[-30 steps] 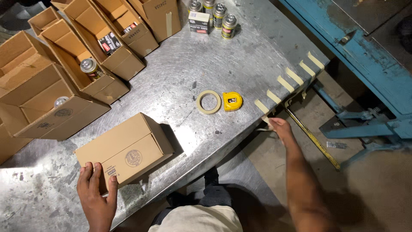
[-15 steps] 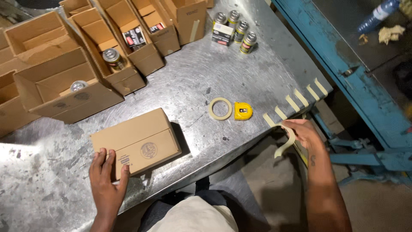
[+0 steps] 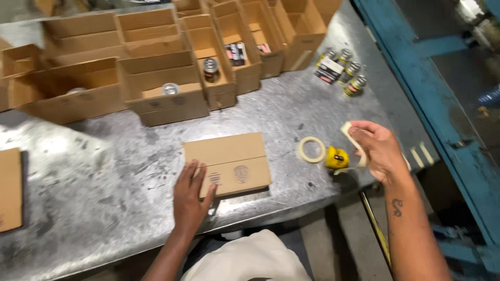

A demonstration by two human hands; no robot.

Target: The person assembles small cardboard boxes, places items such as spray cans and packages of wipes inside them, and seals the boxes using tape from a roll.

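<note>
A closed cardboard box (image 3: pixel 229 161) lies flat near the front edge of the metal table (image 3: pixel 104 171). My left hand (image 3: pixel 190 195) rests flat on its near left corner. My right hand (image 3: pixel 377 148) is raised above the table's right edge, pinching a strip of beige tape (image 3: pixel 350 136) that curls down from the fingers. A roll of masking tape (image 3: pixel 311 149) and a small yellow tape measure (image 3: pixel 337 157) lie just left of that hand.
Several open cardboard boxes (image 3: pixel 166 88) stand in rows at the back, some with cans inside. A few loose cans (image 3: pixel 344 70) stand at the back right. More tape strips (image 3: pixel 422 155) hang on the right edge. A flat cardboard piece (image 3: pixel 10 190) lies far left. A blue frame (image 3: pixel 416 62) runs along the right.
My right hand has pulled a tape strip off the table's right edge and lifted it up toward the box. My left hand stays on the box. The camera has shifted left.
</note>
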